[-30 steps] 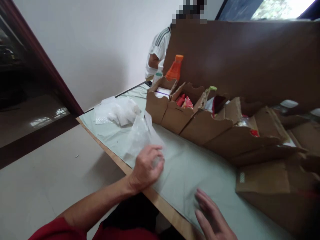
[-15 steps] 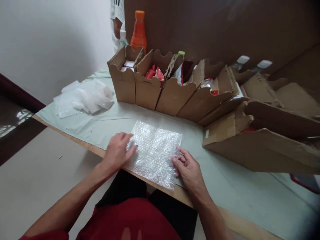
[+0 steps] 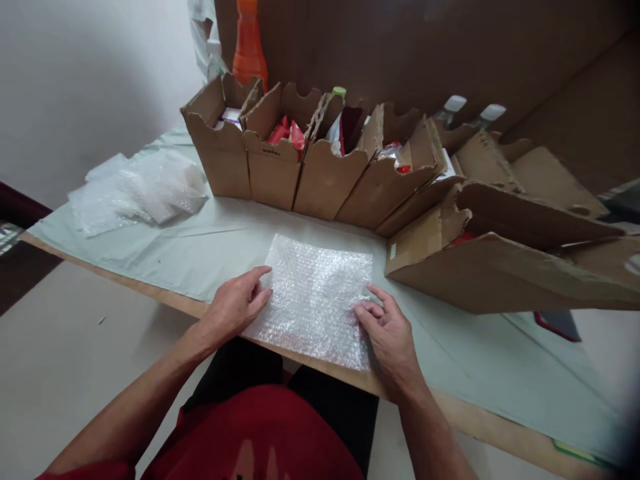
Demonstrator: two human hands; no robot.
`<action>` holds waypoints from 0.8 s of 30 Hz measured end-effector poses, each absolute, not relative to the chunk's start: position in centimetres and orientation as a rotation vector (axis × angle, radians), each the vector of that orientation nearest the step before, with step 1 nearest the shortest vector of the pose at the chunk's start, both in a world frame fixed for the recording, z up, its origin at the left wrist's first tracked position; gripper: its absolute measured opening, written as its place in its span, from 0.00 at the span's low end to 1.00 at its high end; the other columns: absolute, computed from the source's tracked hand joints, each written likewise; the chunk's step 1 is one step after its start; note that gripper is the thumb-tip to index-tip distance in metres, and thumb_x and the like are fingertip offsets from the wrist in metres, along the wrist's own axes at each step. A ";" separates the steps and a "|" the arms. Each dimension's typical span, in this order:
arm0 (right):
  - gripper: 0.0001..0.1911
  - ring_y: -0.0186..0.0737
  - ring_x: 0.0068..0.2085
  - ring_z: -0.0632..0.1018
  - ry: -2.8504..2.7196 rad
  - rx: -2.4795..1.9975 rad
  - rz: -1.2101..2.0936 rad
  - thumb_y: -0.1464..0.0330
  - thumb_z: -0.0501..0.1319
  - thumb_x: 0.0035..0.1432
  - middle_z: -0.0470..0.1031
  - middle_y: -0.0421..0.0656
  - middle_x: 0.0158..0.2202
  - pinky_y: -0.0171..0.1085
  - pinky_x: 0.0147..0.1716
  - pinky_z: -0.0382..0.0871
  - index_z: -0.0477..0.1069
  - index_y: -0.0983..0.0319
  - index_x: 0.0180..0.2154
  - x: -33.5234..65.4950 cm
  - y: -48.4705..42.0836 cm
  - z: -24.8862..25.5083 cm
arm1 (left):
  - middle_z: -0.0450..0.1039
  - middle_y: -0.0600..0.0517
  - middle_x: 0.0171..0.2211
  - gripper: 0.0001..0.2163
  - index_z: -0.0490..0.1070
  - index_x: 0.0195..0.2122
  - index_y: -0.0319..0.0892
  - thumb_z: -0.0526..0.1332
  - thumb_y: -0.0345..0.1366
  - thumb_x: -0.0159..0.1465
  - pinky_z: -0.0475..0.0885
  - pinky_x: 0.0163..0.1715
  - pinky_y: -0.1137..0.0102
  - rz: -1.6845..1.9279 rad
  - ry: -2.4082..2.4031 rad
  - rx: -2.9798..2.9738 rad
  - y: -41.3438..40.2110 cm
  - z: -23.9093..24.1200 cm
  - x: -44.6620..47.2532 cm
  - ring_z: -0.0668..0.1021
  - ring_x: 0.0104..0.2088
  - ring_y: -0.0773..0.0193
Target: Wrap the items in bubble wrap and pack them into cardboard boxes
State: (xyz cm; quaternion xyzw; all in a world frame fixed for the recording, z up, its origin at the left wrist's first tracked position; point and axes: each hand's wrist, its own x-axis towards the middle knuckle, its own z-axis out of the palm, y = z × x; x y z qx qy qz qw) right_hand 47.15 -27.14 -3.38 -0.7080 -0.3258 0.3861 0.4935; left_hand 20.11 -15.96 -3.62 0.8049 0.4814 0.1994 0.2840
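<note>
At the near edge of the table (image 3: 210, 257), one bubble-wrap sheet (image 3: 315, 297) lies flat. The left hand (image 3: 235, 308) rests loosely spread fingers on its left edge; the right hand (image 3: 390, 333) presses its right edge, fingers half curled (neither grips it). Farther left lies one pile of bubble wrap (image 3: 140, 190). Behind stand four cardboard bins (image 3: 305, 167), then one orange bottle (image 3: 249, 43).

Your bare left hand (image 3: 235, 308) and right hand (image 3: 390, 333) press a sheet of clear, dimpled bubble wrap (image 3: 315, 299), faintly glossy, on a smooth, matt pale-green plastic table cover (image 3: 210, 247). Behind it stand rough, matt brown corrugated cardboard bins (image 3: 325, 177); a glossy orange plastic bottle (image 3: 249, 43) rises beyond them.
</note>
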 end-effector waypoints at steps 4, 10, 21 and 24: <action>0.42 0.38 0.34 0.77 -0.773 -1.707 1.047 0.56 0.69 0.57 0.77 0.44 0.41 0.36 0.29 0.73 0.59 0.57 0.69 48.1 -28.3 -3.5 | 0.76 0.55 0.29 0.18 0.73 0.56 0.43 0.54 0.39 0.68 0.71 0.31 0.68 0.473 1.207 2.087 -15.9 -3.3 19.0 0.75 0.26 0.64; 0.26 0.38 0.34 0.76 -1.079 -1.706 1.235 0.56 0.69 0.57 0.80 0.47 0.47 0.39 0.33 0.75 0.77 0.55 0.57 49.1 -30.4 -2.8 | 0.78 0.53 0.31 0.17 0.76 0.54 0.44 0.52 0.35 0.68 0.74 0.32 0.70 0.434 1.080 2.069 -16.1 -3.4 17.7 0.78 0.29 0.64; 0.26 0.48 0.43 0.82 -0.731 -1.490 1.370 0.62 0.68 0.50 0.83 0.47 0.40 0.43 0.42 0.77 0.80 0.56 0.52 48.7 -31.6 -1.7 | 0.78 0.47 0.44 0.16 0.77 0.53 0.47 0.54 0.31 0.69 0.79 0.44 0.64 0.612 0.874 2.113 -14.8 -4.0 17.1 0.80 0.45 0.59; 0.28 0.47 0.45 0.81 -0.737 -1.487 1.403 0.63 0.68 0.49 0.83 0.46 0.40 0.42 0.45 0.76 0.79 0.55 0.55 48.5 -31.7 -1.7 | 0.70 0.44 0.59 0.20 0.74 0.57 0.50 0.57 0.29 0.66 0.76 0.55 0.56 0.638 0.881 2.216 -14.8 -4.7 17.4 0.74 0.60 0.53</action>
